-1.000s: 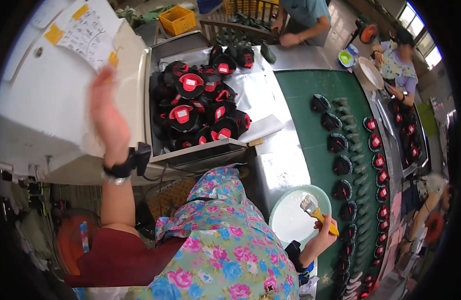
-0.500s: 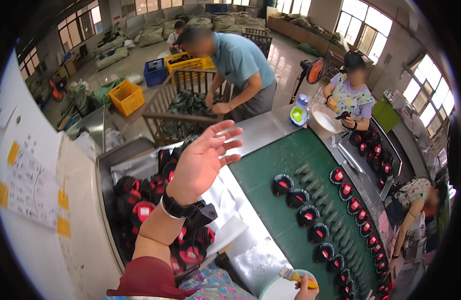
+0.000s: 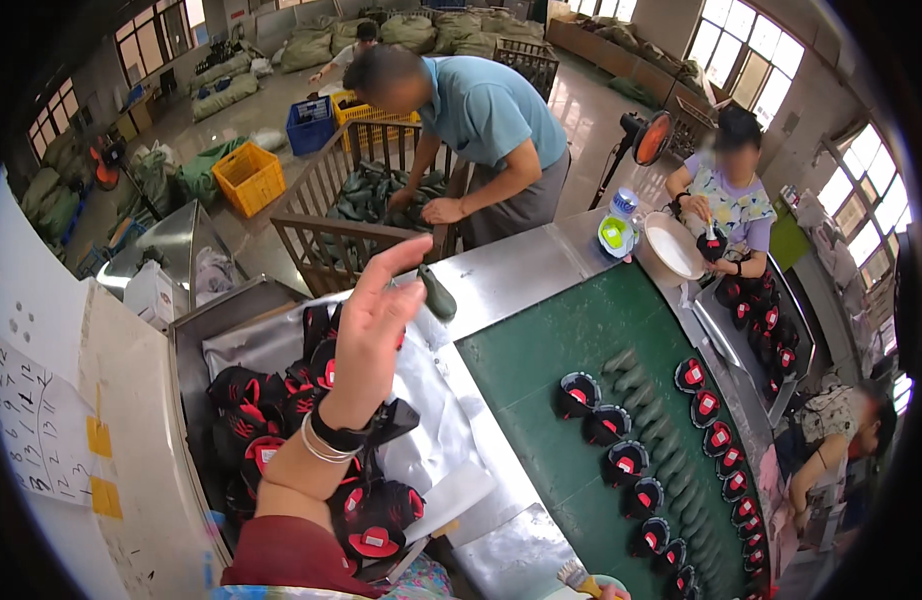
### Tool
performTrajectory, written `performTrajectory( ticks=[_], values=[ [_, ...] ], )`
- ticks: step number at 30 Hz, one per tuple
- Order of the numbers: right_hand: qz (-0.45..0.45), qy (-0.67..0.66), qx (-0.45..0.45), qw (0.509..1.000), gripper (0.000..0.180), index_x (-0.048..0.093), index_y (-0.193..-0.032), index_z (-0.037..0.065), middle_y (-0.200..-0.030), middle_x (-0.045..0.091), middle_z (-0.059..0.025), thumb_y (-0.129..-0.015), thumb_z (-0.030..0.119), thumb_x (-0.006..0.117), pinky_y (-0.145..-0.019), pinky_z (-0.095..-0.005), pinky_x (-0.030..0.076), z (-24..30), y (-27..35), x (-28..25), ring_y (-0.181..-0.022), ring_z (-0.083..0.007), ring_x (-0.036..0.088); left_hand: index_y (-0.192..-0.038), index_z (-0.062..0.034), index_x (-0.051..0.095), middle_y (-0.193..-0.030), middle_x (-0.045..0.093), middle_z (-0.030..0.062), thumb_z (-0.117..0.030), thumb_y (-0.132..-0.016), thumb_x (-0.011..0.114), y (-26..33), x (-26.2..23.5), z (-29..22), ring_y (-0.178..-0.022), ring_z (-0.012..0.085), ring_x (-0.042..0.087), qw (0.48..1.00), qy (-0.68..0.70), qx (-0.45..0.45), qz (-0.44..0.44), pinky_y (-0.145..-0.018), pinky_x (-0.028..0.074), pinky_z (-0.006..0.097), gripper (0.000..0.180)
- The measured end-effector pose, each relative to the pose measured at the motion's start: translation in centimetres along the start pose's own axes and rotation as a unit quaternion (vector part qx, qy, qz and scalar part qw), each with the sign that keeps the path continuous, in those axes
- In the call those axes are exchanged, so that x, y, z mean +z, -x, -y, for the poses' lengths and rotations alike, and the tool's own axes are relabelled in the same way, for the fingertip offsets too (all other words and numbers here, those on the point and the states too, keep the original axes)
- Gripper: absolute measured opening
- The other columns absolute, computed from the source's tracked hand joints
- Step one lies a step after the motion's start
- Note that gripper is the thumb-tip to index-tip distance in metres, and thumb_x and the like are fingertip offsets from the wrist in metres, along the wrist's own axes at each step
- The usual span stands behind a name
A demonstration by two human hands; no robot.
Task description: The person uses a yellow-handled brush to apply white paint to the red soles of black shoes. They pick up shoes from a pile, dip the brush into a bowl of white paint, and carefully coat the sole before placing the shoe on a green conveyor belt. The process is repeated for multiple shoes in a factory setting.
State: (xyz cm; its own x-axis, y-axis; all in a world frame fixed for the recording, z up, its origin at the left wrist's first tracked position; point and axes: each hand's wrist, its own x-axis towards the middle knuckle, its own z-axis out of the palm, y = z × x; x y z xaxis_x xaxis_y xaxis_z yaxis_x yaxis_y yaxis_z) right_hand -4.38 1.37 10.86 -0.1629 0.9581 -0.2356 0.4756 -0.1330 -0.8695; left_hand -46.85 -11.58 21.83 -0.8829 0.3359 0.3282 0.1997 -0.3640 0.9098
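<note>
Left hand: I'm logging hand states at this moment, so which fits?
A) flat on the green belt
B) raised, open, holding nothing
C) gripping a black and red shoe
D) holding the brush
B: the left hand is lifted above the bin of black and red shoes, fingers spread, palm empty.

I see a grey concrete floor (image 3: 281, 95) far left, daylight through windows (image 3: 726, 40) far right, and 1 wooden crate (image 3: 366, 190) mid-scene.

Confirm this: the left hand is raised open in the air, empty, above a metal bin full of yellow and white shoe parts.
One detail is off. In the head view the left hand is raised, open and empty, above the metal bin, but the shoe parts in it are black and red, not yellow and white.
</note>
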Motion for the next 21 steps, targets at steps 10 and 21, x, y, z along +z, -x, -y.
performTrajectory(
  ticks=[10,21],
  values=[
    [-0.016,-0.058,-0.069,0.996,0.024,0.065,-0.082,-0.003,-0.067,0.062,-0.0052,-0.094,0.017,0.066,-0.054,-0.0241,0.043,-1.9,0.6,-2.0,-0.058,-0.0097,0.056,-0.125,-0.0054,0.057,-0.121,0.062,0.0106,-0.017,-0.092,0.06,27.4,-14.1,9.0,-0.105,0.0236,0.061,0.805,0.027,-0.55,-0.219,-0.085,0.051,0.039,0.035],
    [-0.055,-0.224,-0.151,0.961,0.016,0.068,-0.088,-0.001,-0.079,0.067,-0.0038,-0.094,0.014,0.067,-0.055,-0.0218,0.044,-0.5,1.4,-8.4,-0.061,-0.0086,0.058,-0.142,0.0032,0.039,-0.139,0.05,0.0265,-0.004,-0.094,0.045,17.7,-2.4,-13.7,-0.121,0.0322,0.053,0.904,-0.091,0.396,-0.134,-0.098,0.046,0.041,0.049]
  ],
)
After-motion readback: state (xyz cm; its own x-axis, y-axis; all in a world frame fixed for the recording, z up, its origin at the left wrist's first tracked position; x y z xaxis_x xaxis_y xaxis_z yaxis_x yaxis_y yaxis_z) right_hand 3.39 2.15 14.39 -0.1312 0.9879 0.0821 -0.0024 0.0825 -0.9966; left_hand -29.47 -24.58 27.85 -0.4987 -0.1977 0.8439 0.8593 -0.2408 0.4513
